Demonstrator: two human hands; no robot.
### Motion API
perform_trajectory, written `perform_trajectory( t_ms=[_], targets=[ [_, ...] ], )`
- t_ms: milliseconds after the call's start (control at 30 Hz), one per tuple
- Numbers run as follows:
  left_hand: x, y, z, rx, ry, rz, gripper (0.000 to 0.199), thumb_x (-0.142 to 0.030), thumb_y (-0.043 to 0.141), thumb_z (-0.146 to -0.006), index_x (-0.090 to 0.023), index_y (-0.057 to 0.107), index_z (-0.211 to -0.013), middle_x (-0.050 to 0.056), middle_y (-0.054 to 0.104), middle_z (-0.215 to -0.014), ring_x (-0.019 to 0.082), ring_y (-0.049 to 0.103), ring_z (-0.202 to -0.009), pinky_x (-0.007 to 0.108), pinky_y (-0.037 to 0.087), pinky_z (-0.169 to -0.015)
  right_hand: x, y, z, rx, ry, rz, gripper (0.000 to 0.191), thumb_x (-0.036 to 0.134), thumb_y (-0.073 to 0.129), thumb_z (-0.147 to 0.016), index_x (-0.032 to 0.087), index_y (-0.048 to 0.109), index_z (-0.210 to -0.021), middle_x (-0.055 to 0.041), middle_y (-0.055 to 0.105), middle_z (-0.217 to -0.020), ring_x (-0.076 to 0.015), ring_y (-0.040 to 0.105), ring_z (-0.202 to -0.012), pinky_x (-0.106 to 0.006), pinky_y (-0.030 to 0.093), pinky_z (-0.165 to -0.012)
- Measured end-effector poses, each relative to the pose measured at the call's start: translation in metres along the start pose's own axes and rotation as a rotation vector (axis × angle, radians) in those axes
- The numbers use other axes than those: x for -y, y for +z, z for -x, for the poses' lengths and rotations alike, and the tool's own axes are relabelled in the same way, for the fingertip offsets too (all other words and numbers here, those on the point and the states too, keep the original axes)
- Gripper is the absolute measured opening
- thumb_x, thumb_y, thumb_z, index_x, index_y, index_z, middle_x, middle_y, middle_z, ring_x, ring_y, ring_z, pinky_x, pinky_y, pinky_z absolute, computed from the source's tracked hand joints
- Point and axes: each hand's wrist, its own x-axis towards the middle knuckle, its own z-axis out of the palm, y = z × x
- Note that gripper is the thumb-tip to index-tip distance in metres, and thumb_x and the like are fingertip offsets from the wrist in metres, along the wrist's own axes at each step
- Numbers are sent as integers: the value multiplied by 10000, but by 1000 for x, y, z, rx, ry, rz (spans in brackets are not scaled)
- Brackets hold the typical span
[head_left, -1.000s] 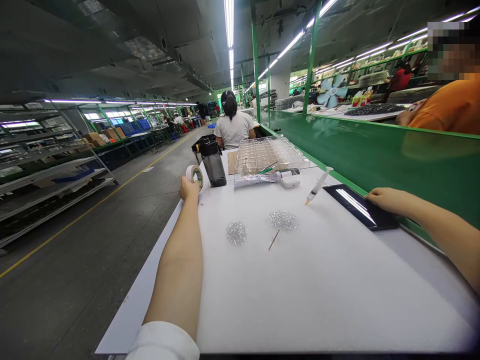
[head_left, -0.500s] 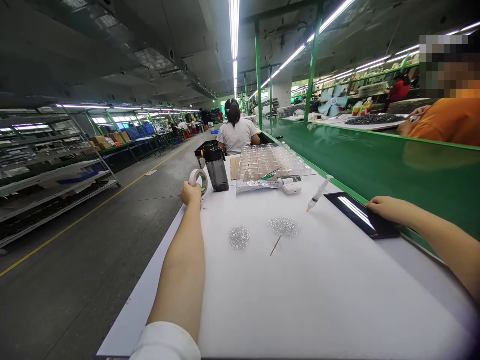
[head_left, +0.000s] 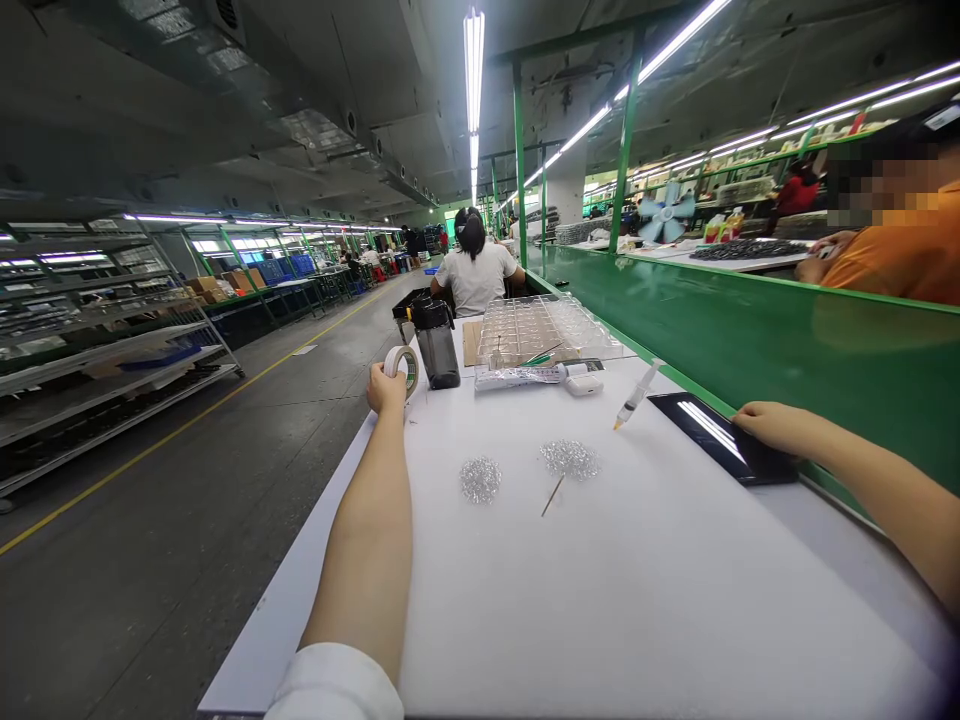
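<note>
My left hand [head_left: 385, 388] is closed around the side of a roll of tape [head_left: 409, 370] standing on edge at the table's far left. Over at the right, my right hand [head_left: 765, 422] grips the edge of a black glossy tablet [head_left: 709, 435] lying on the table, its fingertips partly hidden. Between the hands lie two piles of small clear shiny pieces, a left pile [head_left: 480, 480] and a right pile [head_left: 571, 460]. A thin brown stick [head_left: 553, 495] touches the lower edge of the right pile. A syringe with an orange tip [head_left: 636, 400] lies beside the tablet.
Behind the tape stands a dark bottle [head_left: 436, 345]. Clear plastic trays [head_left: 544, 325], a tube [head_left: 525, 375] and a small white case [head_left: 584, 384] lie at the back. A green conveyor [head_left: 750, 330] borders the right side. Co-workers sit ahead and across the conveyor.
The camera view has tilted slightly, so the scene sits a little lower. Both hands keep their places on the tape and the tablet.
</note>
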Motion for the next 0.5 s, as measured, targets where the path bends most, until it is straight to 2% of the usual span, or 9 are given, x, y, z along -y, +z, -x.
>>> perform_trajectory(
  t_ms=[100,233,300,433,500],
  targets=[
    [5,6,-6,21,-33,13,353,-125,878,-977,-281,711,-1245,170,849,-1455,396,807,-1457,488,633,-1221,-4,2,-5,-2,-10,8,397,310,543,-1144,255,619,-758,-130,771,-910,-287,744,-809,-348,572,-624],
    [14,13,-14,67,-60,56,421,-48,959,-837,-282,665,-1027,196,859,-1266,493,803,-1427,623,640,-1203,-7,4,-9,-3,-4,-2,383,326,542,-1145,254,643,-783,-129,773,-913,-292,730,-805,-359,559,-605],
    [16,15,-16,44,-50,101,434,-38,937,-840,-295,619,-984,178,855,-1240,483,798,-1420,640,625,-1217,-9,4,-10,-8,0,-7,383,336,543,-1154,256,647,-794,-127,768,-909,-294,726,-806,-361,563,-601],
    [14,16,-18,-17,2,181,417,-89,890,-891,-314,558,-1008,135,840,-1286,426,793,-1400,591,603,-1240,-9,4,-10,-14,-10,-11,404,331,544,-1168,251,649,-786,-133,769,-923,-288,726,-813,-351,556,-590],
    [14,18,-19,-10,4,197,443,-115,902,-890,-319,526,-1003,119,832,-1260,420,792,-1399,577,604,-1242,-9,4,-10,-14,-8,-6,405,327,535,-1170,250,649,-789,-135,767,-927,-291,726,-810,-354,560,-589]
  ],
)
